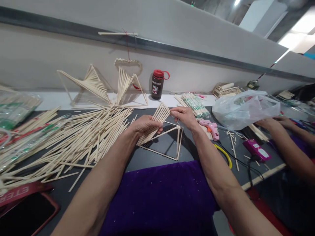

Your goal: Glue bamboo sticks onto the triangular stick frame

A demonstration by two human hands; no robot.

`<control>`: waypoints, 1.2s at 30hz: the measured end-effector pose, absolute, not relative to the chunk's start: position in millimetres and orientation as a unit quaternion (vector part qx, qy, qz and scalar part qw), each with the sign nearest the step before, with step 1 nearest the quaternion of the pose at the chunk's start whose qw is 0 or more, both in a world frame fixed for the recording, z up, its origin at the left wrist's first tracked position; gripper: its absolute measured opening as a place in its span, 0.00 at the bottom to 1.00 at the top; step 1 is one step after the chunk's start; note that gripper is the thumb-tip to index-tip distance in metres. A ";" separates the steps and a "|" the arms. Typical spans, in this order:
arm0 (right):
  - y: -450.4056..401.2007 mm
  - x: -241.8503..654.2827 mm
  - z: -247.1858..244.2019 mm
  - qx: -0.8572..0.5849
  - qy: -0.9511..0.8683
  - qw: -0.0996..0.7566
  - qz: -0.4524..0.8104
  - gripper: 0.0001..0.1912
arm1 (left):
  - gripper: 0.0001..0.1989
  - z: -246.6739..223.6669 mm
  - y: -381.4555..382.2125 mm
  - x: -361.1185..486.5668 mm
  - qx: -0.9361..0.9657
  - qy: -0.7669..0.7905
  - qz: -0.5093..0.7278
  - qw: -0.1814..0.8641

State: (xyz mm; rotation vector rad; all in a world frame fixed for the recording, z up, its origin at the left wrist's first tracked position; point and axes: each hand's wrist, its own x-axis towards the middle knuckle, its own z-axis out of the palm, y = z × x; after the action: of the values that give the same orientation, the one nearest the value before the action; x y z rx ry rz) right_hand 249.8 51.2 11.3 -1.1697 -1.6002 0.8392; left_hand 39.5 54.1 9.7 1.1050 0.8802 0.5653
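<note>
My left hand (147, 126) is closed on a fan of thin wooden sticks (157, 118) that belongs to a stick frame (159, 152) standing on the dark table. The thumb lies across the sticks, with the fingers behind them. At the upper right end of the fan, my right hand (184, 115) is closed in a pinch; whatever sits between its fingertips is too small to make out. A large heap of loose wooden sticks (103, 134) spreads to the left of my left hand. Close to my right forearm lies a pink glue gun (209, 128).
Behind stand two twisted stick models (92, 83) (125, 86), a heart-shaped stick piece (129, 62) and a red-capped bottle (157, 86). A plastic bag (244, 108), purple box (257, 150) and yellow scissors handle (224, 155) lie right. A phone (29, 213) lies front left. Another person's hands (275, 124) work at right.
</note>
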 end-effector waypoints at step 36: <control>-28.9 434.1 19.2 -0.791 -0.539 0.263 0.123 0.14 | 0.06 31.0 47.2 48.9 0.521 0.495 0.251 0.649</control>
State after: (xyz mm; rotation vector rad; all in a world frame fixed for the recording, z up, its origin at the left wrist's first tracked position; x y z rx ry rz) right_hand 434.1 -28.9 19.2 -2.1384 -1.4582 0.3318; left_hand 48.9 47.2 31.0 1.1838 1.1240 0.5696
